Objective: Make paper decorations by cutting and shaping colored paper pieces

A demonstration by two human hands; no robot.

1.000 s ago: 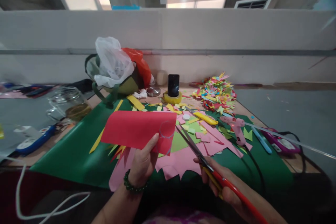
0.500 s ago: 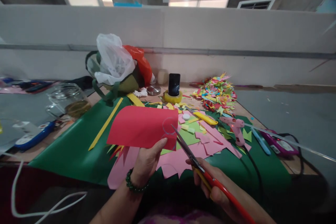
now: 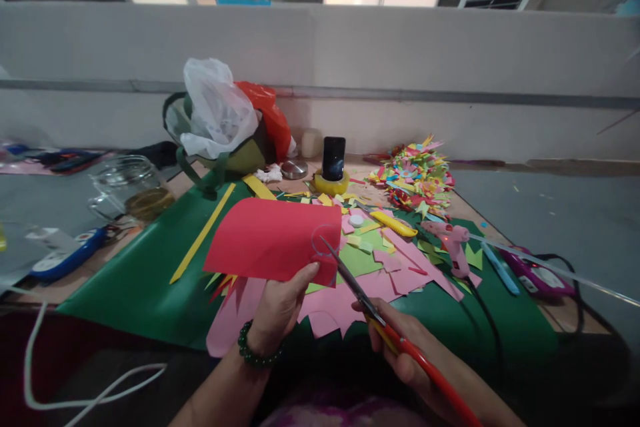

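Note:
My left hand pinches a sheet of red paper by its lower right edge, thumb on top. A pencilled circle shows near the sheet's right end. In my right hand is a pair of scissors with red and yellow on the handles. The blades point up and left, and their tip lies over the circle. Whether the blades are cutting into the paper I cannot tell. Beneath, pink paper and light green paper lie on a green sheet.
A pink glue gun, a yellow cutter knife and a light blue stick-like tool lie right. Behind are a heap of coloured paper cuttings, a phone on a tape roll, a bag and a glass jug.
The scissors' tip has moved slightly left, further over the drawn circle. My left hand keeps its grip on the red paper. The view has shifted slightly.

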